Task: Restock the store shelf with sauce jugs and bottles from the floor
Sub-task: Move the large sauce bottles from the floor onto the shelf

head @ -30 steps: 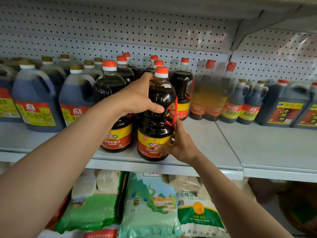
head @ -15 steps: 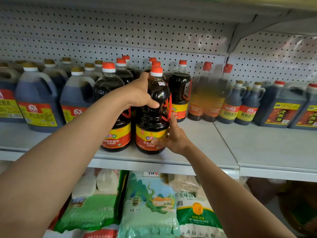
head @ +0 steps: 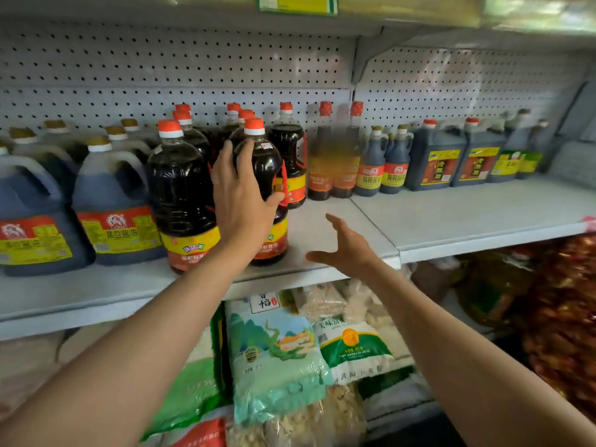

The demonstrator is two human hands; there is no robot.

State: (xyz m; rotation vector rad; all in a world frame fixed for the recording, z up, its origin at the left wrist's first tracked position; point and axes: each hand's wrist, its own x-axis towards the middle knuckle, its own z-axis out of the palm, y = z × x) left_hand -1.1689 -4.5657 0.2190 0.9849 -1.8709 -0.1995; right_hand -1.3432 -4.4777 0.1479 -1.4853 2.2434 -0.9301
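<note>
A dark sauce bottle point(head: 265, 162) with an orange cap and a red-and-yellow label stands upright near the front of the grey shelf point(head: 451, 221). It is right beside a matching bottle point(head: 180, 188). My left hand point(head: 240, 201) lies against its front, with the fingers straight up along the shoulder and the thumb spread to the bottle's right side. My right hand point(head: 348, 248) hovers with spread fingers over the shelf's front edge, to the right of the bottle, and holds nothing.
Blue-grey soy jugs point(head: 113, 217) fill the shelf's left. More orange-capped bottles stand behind, then amber bottles point(head: 335, 169), small bottles and dark jugs point(head: 435, 162) along the back right. Bare shelf lies in front of those. Rice bags point(head: 277, 356) sit on the level below.
The bottle has come to rest on the shelf beside its twin. My right hand let go of its base and drew back to the right. My left hand's fingers straightened against the bottle.
</note>
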